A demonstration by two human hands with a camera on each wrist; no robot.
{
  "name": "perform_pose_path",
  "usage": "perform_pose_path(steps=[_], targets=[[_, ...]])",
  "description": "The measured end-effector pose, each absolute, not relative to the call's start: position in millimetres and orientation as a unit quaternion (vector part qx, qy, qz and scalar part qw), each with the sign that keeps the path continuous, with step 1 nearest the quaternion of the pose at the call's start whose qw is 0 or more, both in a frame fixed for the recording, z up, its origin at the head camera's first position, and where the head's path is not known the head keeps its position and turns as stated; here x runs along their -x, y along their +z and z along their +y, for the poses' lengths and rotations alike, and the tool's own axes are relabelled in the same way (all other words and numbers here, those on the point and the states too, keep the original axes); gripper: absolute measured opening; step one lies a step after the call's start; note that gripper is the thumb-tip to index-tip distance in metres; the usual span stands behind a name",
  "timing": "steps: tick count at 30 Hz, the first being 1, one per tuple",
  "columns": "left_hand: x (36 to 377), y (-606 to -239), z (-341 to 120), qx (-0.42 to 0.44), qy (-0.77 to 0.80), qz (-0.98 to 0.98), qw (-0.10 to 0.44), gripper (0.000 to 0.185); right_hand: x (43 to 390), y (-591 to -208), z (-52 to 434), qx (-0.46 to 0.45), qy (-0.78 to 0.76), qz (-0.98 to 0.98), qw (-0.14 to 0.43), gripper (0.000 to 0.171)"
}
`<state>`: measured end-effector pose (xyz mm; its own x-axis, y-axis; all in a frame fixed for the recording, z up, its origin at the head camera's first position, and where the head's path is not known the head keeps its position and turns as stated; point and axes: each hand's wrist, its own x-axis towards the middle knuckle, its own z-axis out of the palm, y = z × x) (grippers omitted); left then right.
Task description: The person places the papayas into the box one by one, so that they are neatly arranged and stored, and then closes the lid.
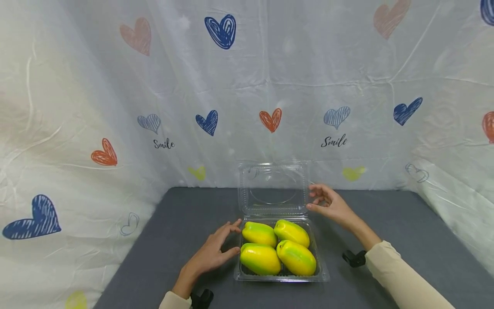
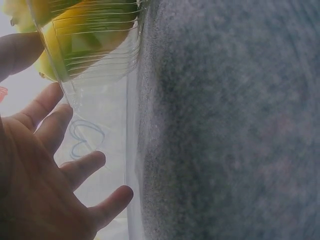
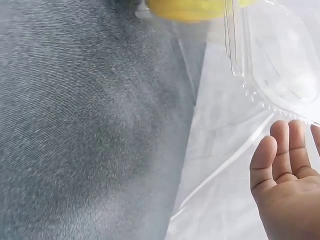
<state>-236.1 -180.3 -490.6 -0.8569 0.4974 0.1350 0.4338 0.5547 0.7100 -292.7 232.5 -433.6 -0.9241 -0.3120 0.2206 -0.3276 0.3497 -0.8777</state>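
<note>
Several yellow-green mangoes (image 1: 260, 259) lie in two rows in a clear plastic clamshell box (image 1: 283, 279) on the table. Its clear lid (image 1: 274, 208) stands raised at the back, hinged to the tray. At the box's left side is my left hand (image 1: 211, 254), fingers spread, with thumb and fingertips by the rim. The left wrist view shows fingertips (image 2: 62, 112) at the box's edge. My right hand (image 1: 333, 209) is beside the lid's right edge, its fingers loosely bent. In the right wrist view, fingertips (image 3: 280, 131) come close to the lid's rim; contact is hard to tell.
A dark grey cloth-covered table (image 1: 200, 210) lies under the box. White curtain sheets (image 1: 231, 77) printed with hearts hang behind it and on both sides. Black wrist straps (image 1: 354, 259) are on both arms.
</note>
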Motion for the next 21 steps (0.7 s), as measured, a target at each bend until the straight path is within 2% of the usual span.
perform_pose_path(steps=[21], targets=[[236,-491,-179,-0.252,0.401,0.879,0.050,0.042,253,-446,248,-0.245,0.518,-0.819,0.033,0.056]])
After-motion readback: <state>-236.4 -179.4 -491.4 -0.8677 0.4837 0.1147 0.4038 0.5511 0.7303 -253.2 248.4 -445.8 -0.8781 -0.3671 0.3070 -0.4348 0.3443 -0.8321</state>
